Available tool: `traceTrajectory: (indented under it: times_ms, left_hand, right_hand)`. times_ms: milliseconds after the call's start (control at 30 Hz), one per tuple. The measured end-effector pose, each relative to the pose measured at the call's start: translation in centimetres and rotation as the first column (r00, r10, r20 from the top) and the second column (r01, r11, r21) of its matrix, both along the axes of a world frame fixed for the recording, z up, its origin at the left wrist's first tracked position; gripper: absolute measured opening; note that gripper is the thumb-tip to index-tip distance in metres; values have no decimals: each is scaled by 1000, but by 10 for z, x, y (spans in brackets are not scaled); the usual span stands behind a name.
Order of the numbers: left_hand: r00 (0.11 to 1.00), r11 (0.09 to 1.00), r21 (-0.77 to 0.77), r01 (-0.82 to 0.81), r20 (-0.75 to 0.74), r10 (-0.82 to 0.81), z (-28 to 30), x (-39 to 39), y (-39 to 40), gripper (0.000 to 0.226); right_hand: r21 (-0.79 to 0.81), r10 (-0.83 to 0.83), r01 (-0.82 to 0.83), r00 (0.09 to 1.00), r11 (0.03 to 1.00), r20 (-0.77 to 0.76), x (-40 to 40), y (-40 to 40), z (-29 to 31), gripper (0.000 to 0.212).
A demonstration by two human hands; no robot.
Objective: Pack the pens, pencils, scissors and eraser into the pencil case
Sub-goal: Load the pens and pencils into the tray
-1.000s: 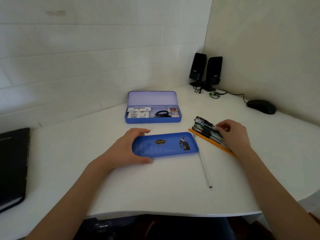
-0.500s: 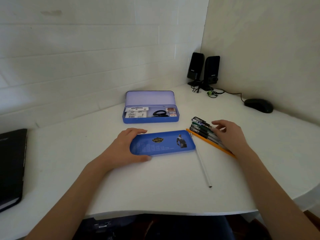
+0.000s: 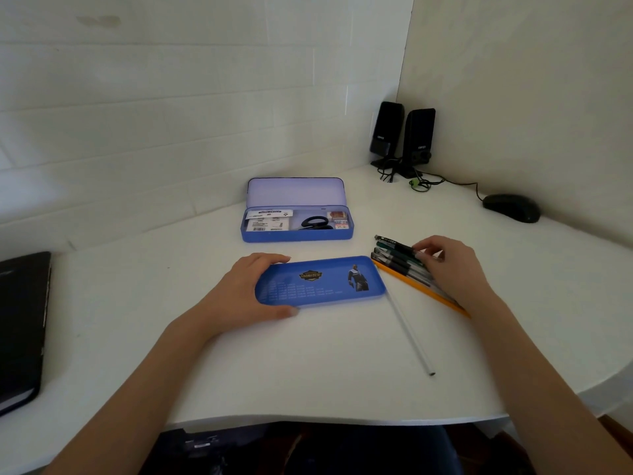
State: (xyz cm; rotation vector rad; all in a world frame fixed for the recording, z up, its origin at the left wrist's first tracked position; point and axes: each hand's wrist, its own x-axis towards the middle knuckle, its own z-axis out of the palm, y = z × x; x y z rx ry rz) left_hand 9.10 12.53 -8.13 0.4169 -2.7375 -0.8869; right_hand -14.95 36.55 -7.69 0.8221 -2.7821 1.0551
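Right hand [image 3: 452, 269] covers the near ends of the pens [image 3: 399, 257], fingers curled over the bundle, gripping it near the worktop's [image 3: 308, 371] right edge. Left hand [image 3: 246, 293] clasps the blue tray [image 3: 322, 281]. Open pencil case [image 3: 298, 219] sits behind, scissors [image 3: 315, 223] half hidden inside.

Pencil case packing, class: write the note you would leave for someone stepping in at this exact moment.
Left hand grips the blue tray at its left end. Right hand rests on the pens, fingers curled over them.
Case stands open behind the tray.
Done: scissors are in the case, with a small item at its right end that may be the eraser.
Left: pens, orange pencil and white pencil still lie on the desk.
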Motion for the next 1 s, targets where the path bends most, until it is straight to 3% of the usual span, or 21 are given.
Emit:
traceTrajectory:
  times_ms: [233, 333, 433, 533, 633, 800, 1000]
  left_hand:
    - [1000, 1000, 25, 7, -14, -6, 1, 0, 1, 76]
    - [1000, 993, 115, -11, -23, 14, 2, 2, 1, 72]
    - [996, 973, 226, -55, -54, 69, 3, 1, 0, 60]
    - [981, 958, 267, -103, -131, 142, 3, -2, -5, 51]
    - [969, 948, 301, -108, -181, 168, 1, -3, -8, 43]
    - [958, 961, 254, -114, -227, 173, -3, -5, -13, 33]
    - [947, 963, 228, -143, -252, 200, -4, -7, -16, 30]
  right_hand:
    - [-49, 35, -37, 998, 998, -48, 1, 0, 0, 15]
    - [-171, 62, -80, 992, 982, -110, 10, -3, 7, 15]
    - [-264, 241, -254, 967, 931, -82, 34, -21, 18, 16]
    - [-140, 492, -489, 871, 861, -15, 61, -52, 21, 20]
    - [5, 601, -602, 797, 799, -55, 75, -79, 23, 26]
    - [83, 652, -649, 758, 756, -16, 82, -108, 22, 19]
    - [104, 622, -617, 783, 780, -16, 89, -121, 17, 12]
